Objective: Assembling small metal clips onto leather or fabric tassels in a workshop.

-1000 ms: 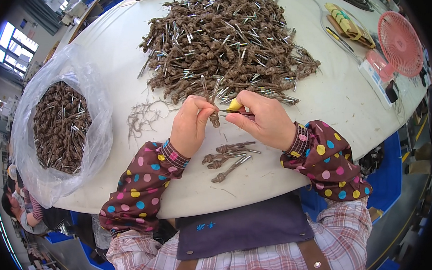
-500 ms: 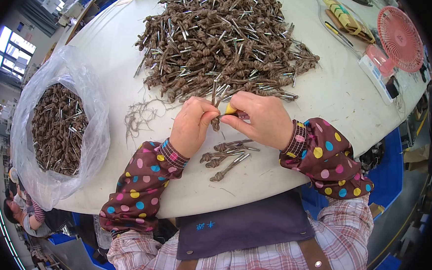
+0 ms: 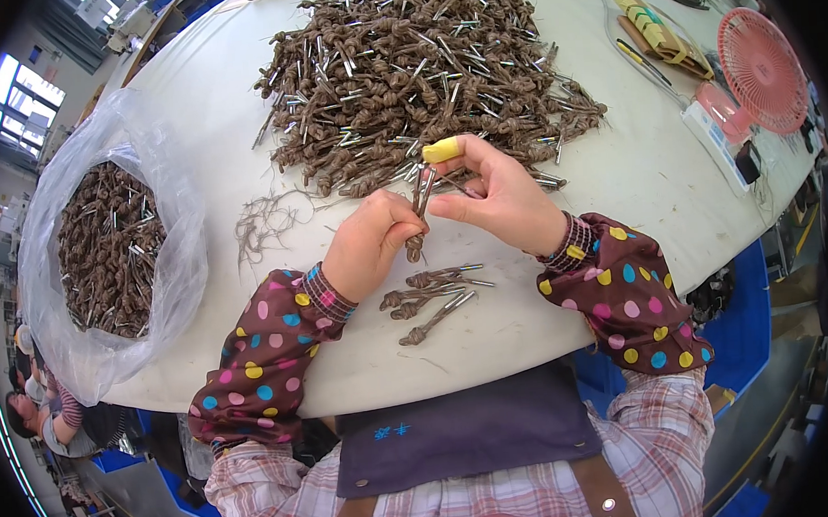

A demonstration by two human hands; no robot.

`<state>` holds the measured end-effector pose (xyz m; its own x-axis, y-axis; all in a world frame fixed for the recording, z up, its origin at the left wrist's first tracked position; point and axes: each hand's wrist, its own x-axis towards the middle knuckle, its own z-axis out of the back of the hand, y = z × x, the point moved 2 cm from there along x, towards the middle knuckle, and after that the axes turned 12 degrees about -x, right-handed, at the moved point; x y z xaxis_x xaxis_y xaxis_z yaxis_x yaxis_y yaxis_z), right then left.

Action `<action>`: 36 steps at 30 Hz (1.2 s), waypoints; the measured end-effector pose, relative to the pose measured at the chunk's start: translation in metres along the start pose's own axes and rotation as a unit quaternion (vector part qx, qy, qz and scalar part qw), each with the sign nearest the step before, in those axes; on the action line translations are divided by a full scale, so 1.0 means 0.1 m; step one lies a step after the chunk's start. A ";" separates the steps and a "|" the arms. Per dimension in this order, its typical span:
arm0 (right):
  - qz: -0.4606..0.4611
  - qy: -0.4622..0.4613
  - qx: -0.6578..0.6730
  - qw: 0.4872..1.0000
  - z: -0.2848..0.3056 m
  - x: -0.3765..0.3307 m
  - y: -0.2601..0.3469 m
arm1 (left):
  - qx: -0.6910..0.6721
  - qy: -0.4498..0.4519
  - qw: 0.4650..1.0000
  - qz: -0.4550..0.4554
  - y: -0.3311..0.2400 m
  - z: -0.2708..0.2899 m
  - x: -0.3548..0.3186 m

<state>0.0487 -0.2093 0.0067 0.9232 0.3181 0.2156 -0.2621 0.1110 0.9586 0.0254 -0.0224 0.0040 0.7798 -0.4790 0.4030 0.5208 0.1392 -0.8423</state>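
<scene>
Both hands up over the white worktop (image 3: 618,180), sharing one brown knotted cord piece (image 3: 419,211) with a metal tip. Left hand (image 3: 368,247) pinches its lower knot, right hand (image 3: 496,197), yellow finger cot on, grips the top. Finished pieces (image 3: 430,295) lie just below; main pile (image 3: 421,68) behind, bag (image 3: 100,240) well left.

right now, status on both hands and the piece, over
Left hand and right hand both pinch one knotted cord piece, held upright above the table. Yellow cap on right finger. Big pile behind, nothing between.
</scene>
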 end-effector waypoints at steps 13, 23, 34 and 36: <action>-0.020 -0.021 -0.184 0.982 0.22 -0.03 0.24 | 0.523 0.049 0.842 0.123 -0.02 0.70 -0.30; -0.010 -0.078 -0.117 0.990 0.20 0.02 -0.07 | 0.291 0.193 0.937 0.004 0.07 0.21 -0.20; -0.097 -0.055 0.007 0.994 0.12 0.07 -0.15 | 0.362 -0.002 0.932 0.031 -0.09 0.76 -0.40; -0.180 -0.042 0.033 0.982 0.08 0.06 -0.07 | 0.266 0.007 0.963 0.053 -0.21 0.46 -0.22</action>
<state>0.0582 -0.2159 0.0026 0.9734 0.1902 -0.1274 0.1015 0.1402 0.9849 0.0132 0.0245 0.0296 0.8357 -0.4482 0.3174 0.5455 0.6101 -0.5747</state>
